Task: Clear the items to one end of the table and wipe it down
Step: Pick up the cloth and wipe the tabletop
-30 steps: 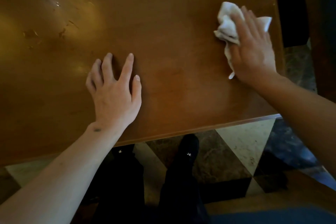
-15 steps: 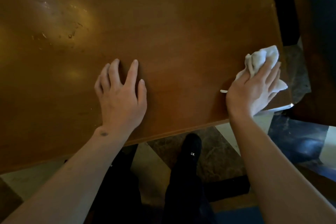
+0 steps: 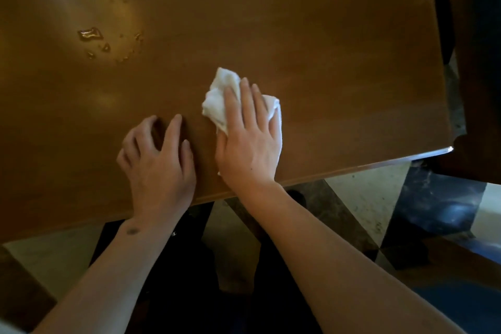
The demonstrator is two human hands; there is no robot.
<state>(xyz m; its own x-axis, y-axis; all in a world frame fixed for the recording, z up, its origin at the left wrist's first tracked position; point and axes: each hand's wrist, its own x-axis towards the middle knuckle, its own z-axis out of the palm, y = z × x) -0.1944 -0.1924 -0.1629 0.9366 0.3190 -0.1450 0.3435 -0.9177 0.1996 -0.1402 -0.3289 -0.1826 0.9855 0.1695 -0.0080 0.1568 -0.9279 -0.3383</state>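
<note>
A brown wooden table (image 3: 325,35) fills the upper part of the head view. My right hand (image 3: 250,141) presses flat on a crumpled white cloth (image 3: 219,100) near the table's front edge, fingers spread over it. Just to its left, my left hand (image 3: 157,163) rests on the bare wood with its fingers slightly curled and nothing in it. A small puddle and drops of liquid (image 3: 90,34) shine on the table at the far left.
The table's right corner (image 3: 447,149) has a metal-trimmed front edge. Dark wooden furniture (image 3: 477,62) stands close on the right. Below the edge lies a patterned stone floor (image 3: 366,192), with my dark legs and shoes (image 3: 189,266) under the table.
My right hand has slid the cloth from the table's right edge leftward, up beside my left hand. The left hand has curled its fingers a little.
</note>
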